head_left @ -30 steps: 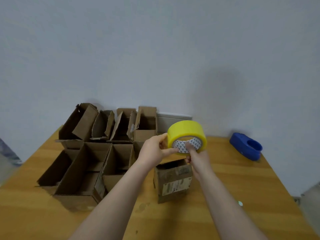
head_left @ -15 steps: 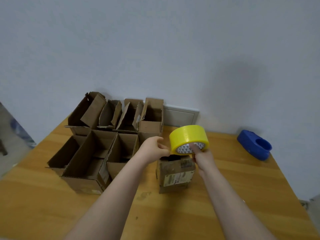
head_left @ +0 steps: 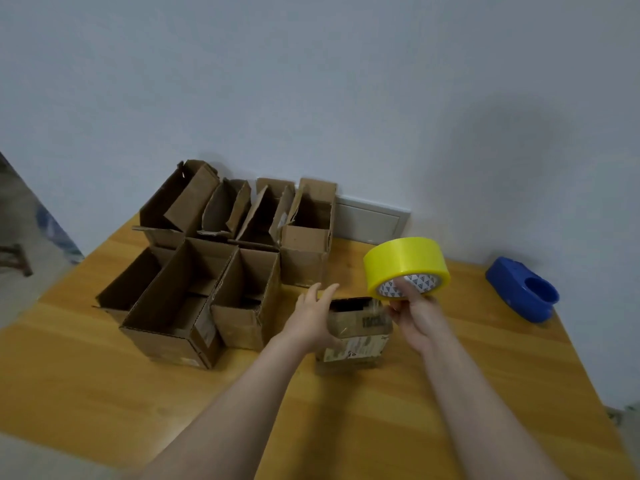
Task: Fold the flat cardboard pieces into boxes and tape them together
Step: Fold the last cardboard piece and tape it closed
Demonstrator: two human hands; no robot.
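I have the right hand (head_left: pixel 415 317) gripping a wide roll of yellow packing tape (head_left: pixel 405 261), a finger hooked into its white core, raised just above the far right corner of a small brown cardboard box (head_left: pixel 360 336) standing on the wooden counter (head_left: pixel 381 427). The left hand (head_left: pixel 313 317) is spread loose, fingers straight, at the box's left side; I cannot tell if it touches. A cluster of open brown cardboard boxes (head_left: pixel 194 306) sits to the left, and a blue plastic tape dispenser (head_left: pixel 523 294) lies well off to the right.
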